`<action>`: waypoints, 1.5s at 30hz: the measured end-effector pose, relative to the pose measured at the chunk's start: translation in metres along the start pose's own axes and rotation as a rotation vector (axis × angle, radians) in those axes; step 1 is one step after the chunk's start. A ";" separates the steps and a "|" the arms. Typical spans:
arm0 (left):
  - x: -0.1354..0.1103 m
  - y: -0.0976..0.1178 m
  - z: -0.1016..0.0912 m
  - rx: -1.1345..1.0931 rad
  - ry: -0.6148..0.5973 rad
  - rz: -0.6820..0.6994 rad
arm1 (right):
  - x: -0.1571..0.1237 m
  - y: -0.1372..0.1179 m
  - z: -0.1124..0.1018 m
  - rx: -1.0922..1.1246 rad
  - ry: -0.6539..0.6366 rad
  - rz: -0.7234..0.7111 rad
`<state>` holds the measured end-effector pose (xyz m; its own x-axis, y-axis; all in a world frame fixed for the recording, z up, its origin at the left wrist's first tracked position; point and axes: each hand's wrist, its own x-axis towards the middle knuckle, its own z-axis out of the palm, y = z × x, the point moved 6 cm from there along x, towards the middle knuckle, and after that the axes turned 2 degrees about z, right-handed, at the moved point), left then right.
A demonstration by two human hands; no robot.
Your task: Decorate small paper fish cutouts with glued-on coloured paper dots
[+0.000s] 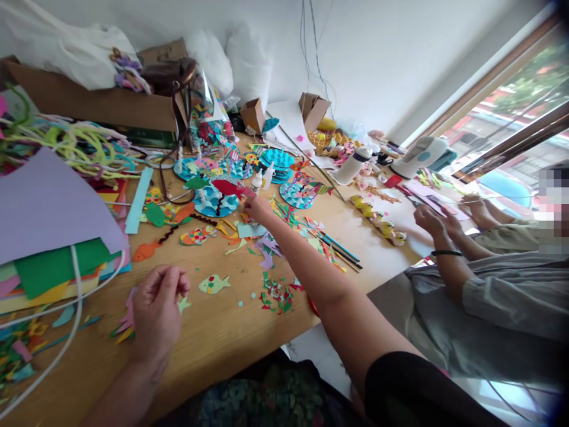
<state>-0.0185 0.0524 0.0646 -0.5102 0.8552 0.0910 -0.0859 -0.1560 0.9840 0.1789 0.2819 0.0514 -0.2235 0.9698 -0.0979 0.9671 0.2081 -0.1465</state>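
My right hand [258, 209] reaches across the table, its fingers closed at the tail of a red paper fish [226, 188]. That fish stands on a dark twisted pipe cleaner [219, 205] over a blue scalloped base [207, 201]. Two white glue bottles [268, 177] are just behind the hand. Nearer me, my left hand [157, 302] is held in a pinch above the tabletop; anything between its fingertips is too small to make out. A light green dotted paper fish [214, 284] lies to its right. An orange paper fish [146, 250] lies beyond it.
Paper scraps [278, 293] and thin brushes [340, 249] lie right of centre. Coloured paper sheets [53, 201] and pipe cleaners [84, 145] crowd the left, with a white cord [75, 314] looping there. Co-workers' hands [430, 220] work at the right.
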 end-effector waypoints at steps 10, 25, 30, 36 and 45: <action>0.000 -0.004 0.003 -0.165 -0.036 -0.110 | 0.000 0.000 0.000 0.042 0.026 0.031; 0.001 0.002 0.005 -0.170 -0.021 -0.087 | -0.042 0.030 -0.020 0.089 0.122 0.035; 0.001 0.004 0.003 -0.207 -0.026 -0.062 | -0.096 0.030 -0.040 0.098 0.133 0.022; -0.001 0.011 0.006 -0.211 -0.050 -0.009 | -0.182 0.012 -0.045 0.125 -0.008 -0.098; -0.004 0.009 0.007 -0.113 -0.069 -0.004 | -0.254 0.029 -0.015 0.178 -0.114 0.031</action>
<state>-0.0108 0.0509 0.0739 -0.4500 0.8872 0.1016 -0.1852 -0.2040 0.9613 0.2659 0.0438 0.0872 -0.2162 0.9526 -0.2139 0.9392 0.1431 -0.3120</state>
